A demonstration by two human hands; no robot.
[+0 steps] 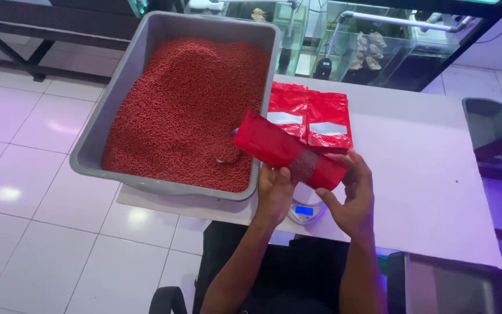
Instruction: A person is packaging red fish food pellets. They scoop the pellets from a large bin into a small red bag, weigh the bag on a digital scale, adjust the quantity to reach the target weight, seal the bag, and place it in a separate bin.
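- The red pouch [289, 152] is lying in the middle of the frame, held up above the counter [425, 174] and over a small scale [304, 210] with a blue lit display.
- Its long axis is running on a slant, from the upper left, where one end is hanging over the rim of the grey tub [124, 70], down to the lower right, where the other end is sitting between the two hands.
- The left hand [274, 195] is coming up from below, its fingers [284, 174] closing around the pouch's underside near a clear window showing red pellets inside.
- The right hand [352, 197] is sitting at the pouch's lower-right end, its fingers [355, 160] curling over the top edge and its thumb reaching in from beneath, so both hands are gripping the same pouch.
- The right hand is the one nearer the pouch's lower end; the left is nearer its middle; the upper-left end is hanging free of both.
- That free end is pointing toward the heap of red pellets [187, 110] filling the tub, close above a metal scoop [228, 156] half buried at the heap's right edge.
- Two more flat red pouches [309, 116] are lying side by side on the counter just above the held one, partly covered by it.
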